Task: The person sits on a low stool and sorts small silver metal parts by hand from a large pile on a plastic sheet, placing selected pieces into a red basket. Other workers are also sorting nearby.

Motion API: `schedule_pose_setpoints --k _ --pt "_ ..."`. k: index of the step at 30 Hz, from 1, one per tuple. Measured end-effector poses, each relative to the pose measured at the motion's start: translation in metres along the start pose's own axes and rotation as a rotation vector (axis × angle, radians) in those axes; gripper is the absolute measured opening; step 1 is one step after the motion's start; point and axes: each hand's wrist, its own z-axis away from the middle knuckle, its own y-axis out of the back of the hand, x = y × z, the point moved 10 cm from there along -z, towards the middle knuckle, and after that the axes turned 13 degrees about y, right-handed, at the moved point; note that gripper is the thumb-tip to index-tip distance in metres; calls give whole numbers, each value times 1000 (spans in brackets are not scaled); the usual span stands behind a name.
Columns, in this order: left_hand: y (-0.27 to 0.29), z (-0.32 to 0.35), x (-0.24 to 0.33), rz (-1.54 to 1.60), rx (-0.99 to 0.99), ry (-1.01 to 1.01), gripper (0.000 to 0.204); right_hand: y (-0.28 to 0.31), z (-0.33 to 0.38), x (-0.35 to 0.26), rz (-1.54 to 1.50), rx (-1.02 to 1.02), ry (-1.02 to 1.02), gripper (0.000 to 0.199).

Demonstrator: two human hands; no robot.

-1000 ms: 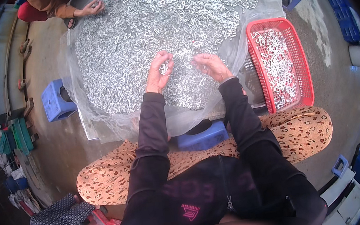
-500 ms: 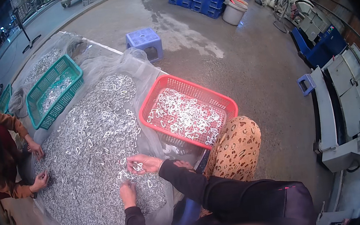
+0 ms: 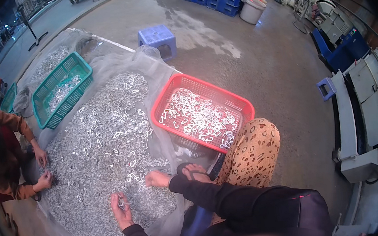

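Observation:
A broad heap of small silver metal hooks (image 3: 95, 152), shaped like open loops, lies spread on a pale mesh sheet in front of me. My left hand (image 3: 121, 212) is over the near part of the heap, its curled fingers closed on a shiny metal hook (image 3: 123, 203). Farther right, my right hand (image 3: 158, 179) reaches down to the heap's right side with fingers drawn together. What its fingertips hold, if anything, is hidden. Brighter loose hooks (image 3: 134, 179) lie just left of it. Beyond my right arm, a red basket (image 3: 198, 80) holds many bright hooks.
At the left, a person (image 3: 6, 152) in a brown top works at the heap's edge with both hands. A green basket (image 3: 81, 61) with hooks sits on the far left of the mesh. Behind stands a blue stool (image 3: 156, 34); grey machines (image 3: 365, 93) line the right.
My left hand has moved left and nearer to me, now with a hook in its fingers. My right hand has lowered toward the heap; the hooks it held no longer show. The view has shifted slightly.

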Motion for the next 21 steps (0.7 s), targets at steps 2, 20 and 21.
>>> schedule_pose_setpoints --k 2,20,21 --pt "-1 1 2 231 -112 -1 20 15 -19 -29 -78 71 147 25" --pt "64 0 3 -563 437 135 26 38 -9 -28 -788 -8 -289 17" --pt "69 -2 8 -705 524 108 27 35 -11 -30 -826 -17 -314 16"
